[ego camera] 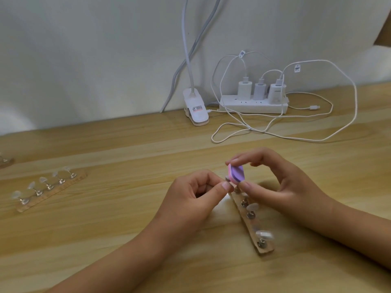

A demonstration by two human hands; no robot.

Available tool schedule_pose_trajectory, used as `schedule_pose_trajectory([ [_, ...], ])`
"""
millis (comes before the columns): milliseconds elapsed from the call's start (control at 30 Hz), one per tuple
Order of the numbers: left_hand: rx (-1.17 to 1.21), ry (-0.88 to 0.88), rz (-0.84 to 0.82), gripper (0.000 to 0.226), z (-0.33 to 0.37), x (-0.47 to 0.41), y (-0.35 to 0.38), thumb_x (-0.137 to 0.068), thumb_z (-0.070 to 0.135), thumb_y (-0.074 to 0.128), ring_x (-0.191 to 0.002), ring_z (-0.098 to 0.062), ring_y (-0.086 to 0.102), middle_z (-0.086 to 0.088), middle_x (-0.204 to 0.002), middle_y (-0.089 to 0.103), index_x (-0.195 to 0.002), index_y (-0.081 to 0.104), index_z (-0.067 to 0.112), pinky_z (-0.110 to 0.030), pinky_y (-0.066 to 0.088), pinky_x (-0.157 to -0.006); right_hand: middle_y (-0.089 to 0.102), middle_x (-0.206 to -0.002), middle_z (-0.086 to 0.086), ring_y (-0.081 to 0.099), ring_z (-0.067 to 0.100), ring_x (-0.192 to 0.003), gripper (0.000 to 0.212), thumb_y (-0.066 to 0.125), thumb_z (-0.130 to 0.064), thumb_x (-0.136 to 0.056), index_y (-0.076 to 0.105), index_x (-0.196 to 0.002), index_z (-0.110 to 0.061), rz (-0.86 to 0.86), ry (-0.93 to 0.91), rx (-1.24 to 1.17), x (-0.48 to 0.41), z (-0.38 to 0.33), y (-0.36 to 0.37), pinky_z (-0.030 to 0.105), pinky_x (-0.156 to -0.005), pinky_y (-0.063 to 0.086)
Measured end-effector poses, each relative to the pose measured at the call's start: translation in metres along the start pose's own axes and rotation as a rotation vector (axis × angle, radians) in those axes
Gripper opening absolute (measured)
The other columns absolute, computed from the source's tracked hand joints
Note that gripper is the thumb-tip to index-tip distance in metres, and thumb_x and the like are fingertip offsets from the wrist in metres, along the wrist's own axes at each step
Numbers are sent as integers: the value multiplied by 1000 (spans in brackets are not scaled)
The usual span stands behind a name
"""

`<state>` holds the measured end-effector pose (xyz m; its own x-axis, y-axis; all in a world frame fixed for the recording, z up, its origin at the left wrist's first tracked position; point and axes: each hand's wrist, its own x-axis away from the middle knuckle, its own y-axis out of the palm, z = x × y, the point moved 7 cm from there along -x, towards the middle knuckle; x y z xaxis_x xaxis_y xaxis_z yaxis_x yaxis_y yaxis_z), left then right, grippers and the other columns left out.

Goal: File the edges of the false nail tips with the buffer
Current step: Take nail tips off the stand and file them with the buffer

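Spanning the lower two thirds of the frame: wooden table [105,240], with a white wall [84,60] behind it.

Upper right, on the table against the wall: white power strip [254,106] with three chargers [259,89] plugged in, and white cables [338,115] looping across the wood. Just left of it is a white clip lamp base [195,108].

Centre of frame: both hands are raised just above the table and close together. Right hand [283,187]: grip clamped on the buffer [237,173], a purple-and-pink block pinched between fingertips above and thumb below. Left hand [194,199]: fingers curled, thumb and forefinger clamped on a peg [227,179] that touches the buffer's lower left edge. I cannot tell whether a nail tip sits on that peg.

Below the right hand: a holder strip [265,249] lies diagonally, carrying clear false nail tips [264,234] on metal pegs.

Left of frame, well apart: second holder strip [81,176], five tips standing.
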<state>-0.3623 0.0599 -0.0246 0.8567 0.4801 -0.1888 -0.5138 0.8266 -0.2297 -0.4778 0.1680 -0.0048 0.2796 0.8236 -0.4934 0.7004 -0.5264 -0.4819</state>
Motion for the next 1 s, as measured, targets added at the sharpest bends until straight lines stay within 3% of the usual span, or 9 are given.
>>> schedule_pose_trajectory([
  [133, 2, 14, -19, 19, -1, 0, 1, -82, 38, 67, -49, -11, 27, 4, -51, 37, -70, 69, 24, -19, 20, -46, 64, -118, -12, 58, 19, -119, 30, 67, -31, -84, 62, -113, -26, -13, -74, 42, 2, -7, 1, 32, -102, 43],
  [267, -10, 10, -12, 18, -4, 0, 0, -82, 37, 66, -50, -11, 28, 7, -51, 37, -75, 70, 20, -17, 22, -46, 65, -117, -12, 57, 17, -119, 30, 69, -32, -83, 61, -112, -30, 10, 15, 9, 1, 2, -2, 36, -102, 43],
  [367, 8, 21, -28, 17, -1, -1, 2, -80, 37, 64, -51, -13, 28, 4, -53, 38, -69, 68, 26, -22, 20, -47, 62, -120, -12, 58, 20, -119, 30, 69, -28, -85, 62, -114, -25, -23, -108, 69, 3, -7, 3, 30, -102, 42],
  [500, 1, 14, -6, 21, -2, -1, 0, -79, 38, 64, -49, -9, 27, 10, -49, 38, -75, 70, 19, -17, 22, -46, 64, -116, -14, 57, 17, -119, 31, 71, -32, -80, 63, -110, -28, 39, 21, 13, 0, 5, -4, 24, -99, 43],
  [633, -11, 36, -13, 20, 0, 0, 2, -81, 38, 64, -47, -7, 27, 13, -49, 37, -74, 69, 20, -16, 22, -46, 65, -116, -7, 59, 21, -117, 29, 67, -28, -84, 63, -111, -22, 40, -82, 39, 2, -4, -2, 27, -100, 43],
  [700, 5, 26, -5, 20, -2, -1, 1, -80, 39, 64, -50, -9, 29, 11, -50, 39, -77, 70, 20, -18, 23, -47, 66, -113, -10, 59, 17, -116, 31, 70, -36, -81, 64, -110, -29, 52, 26, -2, 0, 4, -4, 23, -94, 47],
  [833, 61, 60, -35, 13, 1, -2, 4, -85, 36, 63, -56, -7, 47, 9, -57, 55, -82, 72, 27, -17, 38, -56, 71, -112, -8, 63, 11, -113, 25, 69, -40, -80, 64, -105, -38, 95, 224, -200, -2, 22, -9, 33, -98, 48],
  [1000, 69, 109, -23, 13, 6, 0, 3, -89, 29, 62, -72, -4, 67, 6, -73, 72, -97, 72, 30, -14, 48, -65, 73, -104, 3, 68, 14, -102, 20, 64, -41, -81, 65, -95, -27, 57, 189, -376, 0, 14, -4, 21, -88, 50],
])
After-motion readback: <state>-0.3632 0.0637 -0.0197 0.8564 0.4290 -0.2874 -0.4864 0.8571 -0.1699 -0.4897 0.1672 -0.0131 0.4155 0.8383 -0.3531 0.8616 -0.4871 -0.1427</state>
